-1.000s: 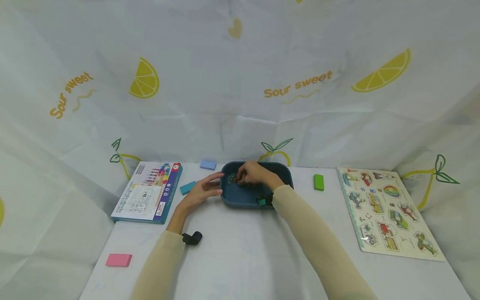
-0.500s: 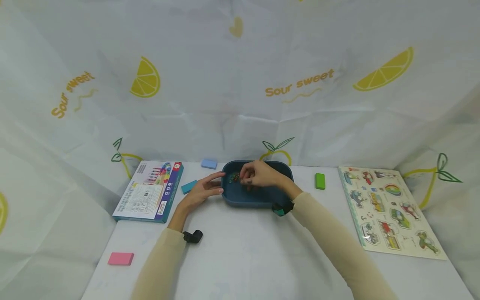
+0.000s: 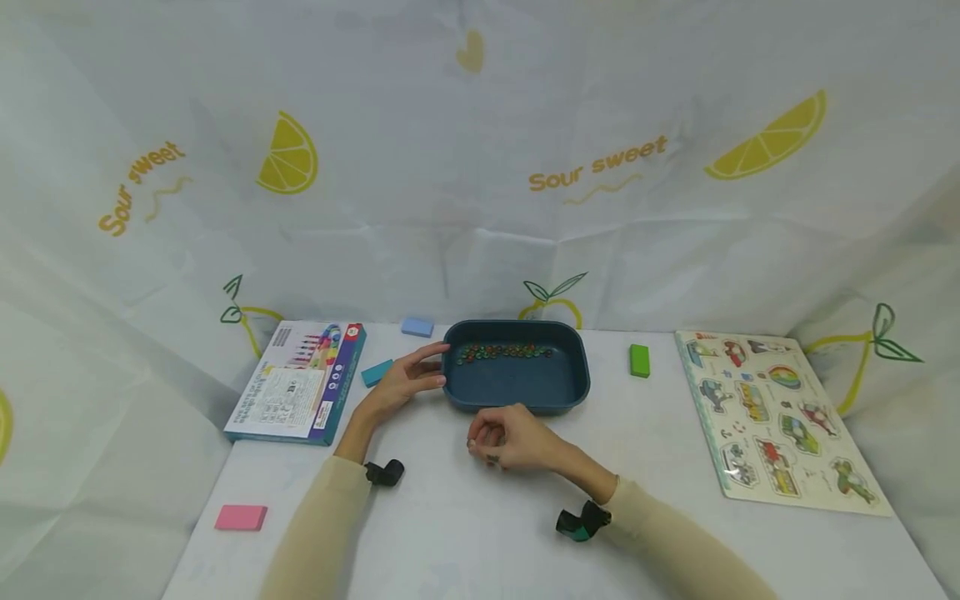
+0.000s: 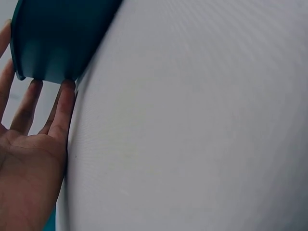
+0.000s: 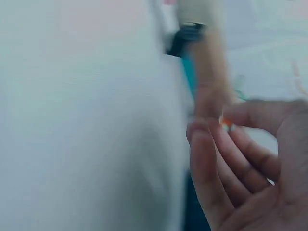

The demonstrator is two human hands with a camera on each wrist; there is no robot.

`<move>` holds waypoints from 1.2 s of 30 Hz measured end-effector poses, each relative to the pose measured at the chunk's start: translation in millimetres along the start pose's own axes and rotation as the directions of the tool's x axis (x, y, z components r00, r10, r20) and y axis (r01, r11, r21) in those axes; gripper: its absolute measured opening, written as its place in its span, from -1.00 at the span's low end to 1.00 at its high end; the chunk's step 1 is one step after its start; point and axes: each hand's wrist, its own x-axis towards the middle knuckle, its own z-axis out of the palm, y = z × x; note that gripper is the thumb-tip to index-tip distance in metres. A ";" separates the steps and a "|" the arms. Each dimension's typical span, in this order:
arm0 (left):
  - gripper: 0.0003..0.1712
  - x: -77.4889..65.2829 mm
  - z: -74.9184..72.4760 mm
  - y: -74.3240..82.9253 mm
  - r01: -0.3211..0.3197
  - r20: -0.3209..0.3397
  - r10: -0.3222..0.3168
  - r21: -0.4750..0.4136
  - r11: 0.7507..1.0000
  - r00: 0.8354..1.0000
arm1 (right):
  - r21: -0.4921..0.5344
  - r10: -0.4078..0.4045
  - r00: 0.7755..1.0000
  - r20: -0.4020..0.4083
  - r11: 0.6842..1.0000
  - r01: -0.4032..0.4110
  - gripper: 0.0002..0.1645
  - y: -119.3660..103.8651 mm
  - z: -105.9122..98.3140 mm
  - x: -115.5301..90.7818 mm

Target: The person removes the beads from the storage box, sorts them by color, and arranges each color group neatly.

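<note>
Your place: one cloth-screened tabletop set; whether in a home or studio, you cannot tell. Backdrop, white, printed with lemon slices and "Sour sweet" lettering, ahead of you and at both sides. Table, white-topped. Puzzle board, one. Coloured blocks, four. Wrist cameras, black, two.

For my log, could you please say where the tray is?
In the head view, the tray sits far back on the table, between the left hand on its left and the green block on its right.
</note>
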 end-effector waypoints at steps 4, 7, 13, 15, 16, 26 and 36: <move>-0.28 0.4 -0.3 -1.6 -0.002 0.000 0.002 0.007 1.000 1.000 | -0.134 -0.005 0.997 -0.082 0.991 -0.006 -0.94 14.3 17.1 -1.4; -0.27 1.5 0.4 -1.9 -0.010 0.006 0.010 0.011 1.000 1.000 | -0.171 -0.012 0.993 -0.118 0.985 -0.008 -0.93 20.3 21.4 1.3; -0.28 2.2 1.7 -1.4 -0.011 0.010 0.011 0.007 1.000 1.000 | -0.206 0.008 0.991 -0.133 0.978 -0.036 -0.91 20.7 24.4 5.0; -0.28 1.8 1.6 -1.6 -0.009 0.008 0.009 0.010 1.000 1.000 | -0.209 0.002 0.990 -0.139 0.977 -0.032 -0.90 20.6 25.5 5.4; -0.28 1.6 1.5 -1.6 -0.007 0.005 0.007 0.011 1.000 1.000 | -0.213 0.001 0.990 -0.143 0.977 -0.032 -0.90 20.4 26.1 5.8; -0.28 -0.4 -1.1 -2.8 -0.001 -0.001 0.001 0.005 1.000 1.000 | -0.204 0.021 0.990 -0.143 0.978 -0.050 -0.82 21.1 26.7 6.5; -0.26 -2.0 0.0 -0.8 0.002 0.003 -0.002 0.013 1.000 1.000 | -0.090 -0.046 0.998 -0.052 0.995 0.041 -0.74 -13.1 -13.1 5.5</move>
